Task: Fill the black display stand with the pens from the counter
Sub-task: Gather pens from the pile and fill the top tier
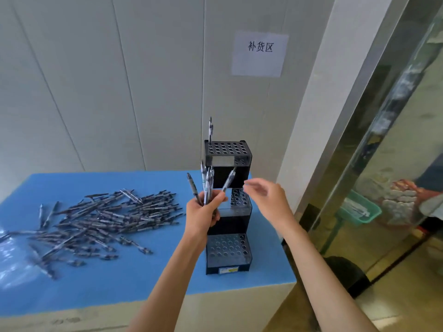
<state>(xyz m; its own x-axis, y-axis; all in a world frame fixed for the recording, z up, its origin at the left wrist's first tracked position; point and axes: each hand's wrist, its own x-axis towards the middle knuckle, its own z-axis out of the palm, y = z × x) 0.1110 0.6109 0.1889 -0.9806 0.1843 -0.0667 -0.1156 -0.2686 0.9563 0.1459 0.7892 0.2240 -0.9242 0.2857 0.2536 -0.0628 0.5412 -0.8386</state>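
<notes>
Pens (105, 219) lie heaped on the blue tabletop (153, 271) left of the black display stand (227, 207). Left hand (203, 212) grips a bunch (207, 183); right hand (266, 195) hovers open beside it.

The stand (227, 207) is black, dotted with round holes; beside it, dark pens (103, 219) lie on blue counter (143, 271).

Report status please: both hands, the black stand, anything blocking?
Left hand grips bunch of pens; right hand open, empty. Black three-tier plastic display stand: one pen in top tier. Nothing blocks the holes.
</notes>
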